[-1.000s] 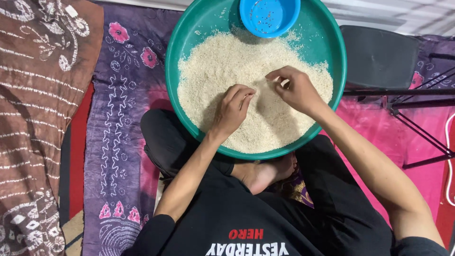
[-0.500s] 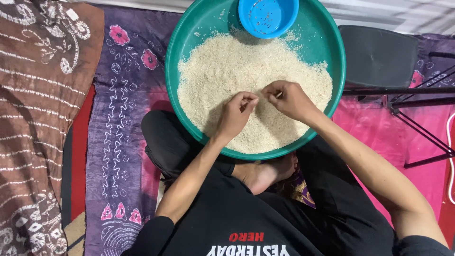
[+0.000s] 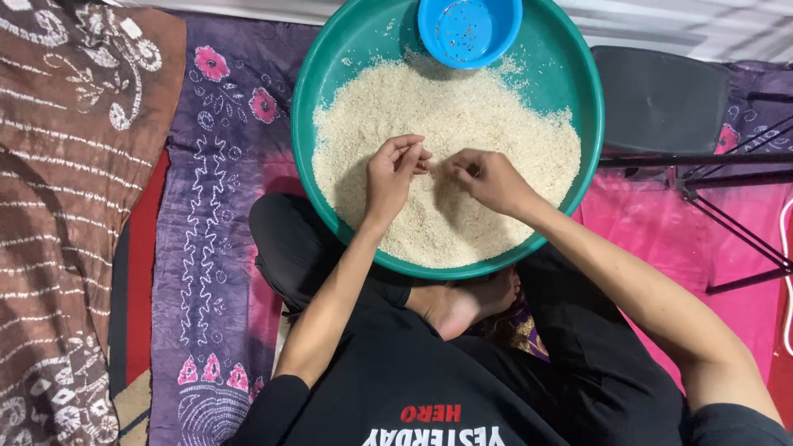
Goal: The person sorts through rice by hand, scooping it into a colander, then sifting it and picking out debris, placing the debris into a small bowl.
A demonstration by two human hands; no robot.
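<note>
A big green round basin (image 3: 318,74) rests on my crossed legs, filled with a wide heap of white rice (image 3: 462,124). A small blue bowl (image 3: 469,30) holding a few dark specks sits at the basin's far rim. My left hand (image 3: 392,175) hovers over the middle of the rice with its fingertips pinched together. My right hand (image 3: 487,177) is just beside it, fingers curled and touching the grains. Whether either pinch holds anything is too small to tell.
Purple patterned cloth (image 3: 215,206) covers the floor on the left, with brown printed fabric (image 3: 66,206) beyond it. Pink cloth (image 3: 661,223) lies on the right, under a dark flat pad (image 3: 661,99) and black metal stand legs (image 3: 727,215).
Both hands have drawn together toward the middle of the rice; the right hand slid left and nearer, and the left hand's flat fingers have closed into a pinch.
</note>
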